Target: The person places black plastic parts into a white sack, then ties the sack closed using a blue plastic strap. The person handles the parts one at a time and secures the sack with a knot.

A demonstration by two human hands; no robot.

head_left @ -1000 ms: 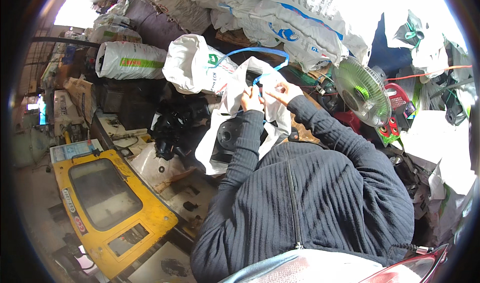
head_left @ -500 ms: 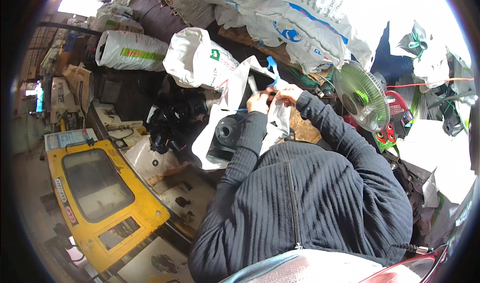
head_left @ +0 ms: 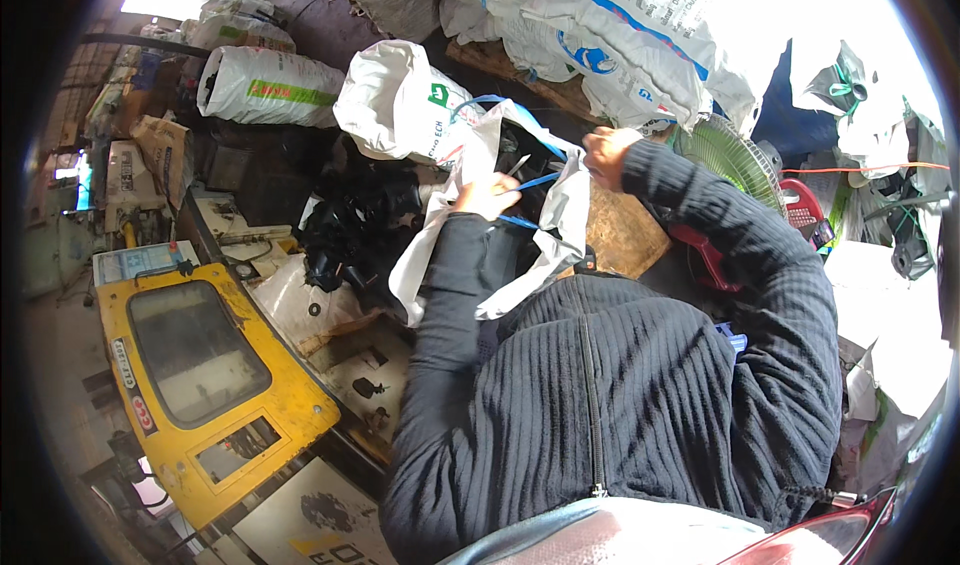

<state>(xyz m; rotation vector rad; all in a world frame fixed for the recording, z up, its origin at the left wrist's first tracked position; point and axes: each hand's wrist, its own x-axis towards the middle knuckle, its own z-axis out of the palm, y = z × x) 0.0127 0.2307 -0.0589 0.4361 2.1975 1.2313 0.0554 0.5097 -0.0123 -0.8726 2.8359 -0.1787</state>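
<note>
A white woven sack (head_left: 568, 205) stands upright in front of me with its mouth spread wide. Blue strips (head_left: 540, 181) cross its opening, and dark items show dimly inside. My left hand (head_left: 487, 196) is closed on the left part of the sack's rim. At the right rim my right hand (head_left: 608, 157) has its fingers curled and closed at the sack's edge; the fingertips are partly hidden. A thin pale stick-like piece (head_left: 519, 165) shows in the opening between my hands.
Left of the sack lies a heap of black parts (head_left: 375, 210). Beyond stands another white sack (head_left: 395, 105). A yellow machine door with a window (head_left: 200, 350) is at the lower left. To the right are a brown board (head_left: 620, 230), a green fan (head_left: 730, 155) and a red plastic piece (head_left: 705, 255).
My hands have moved apart, left hand leftward and right hand rightward and up. The sack's mouth is spread wider. The round black part beside my left forearm no longer shows.
</note>
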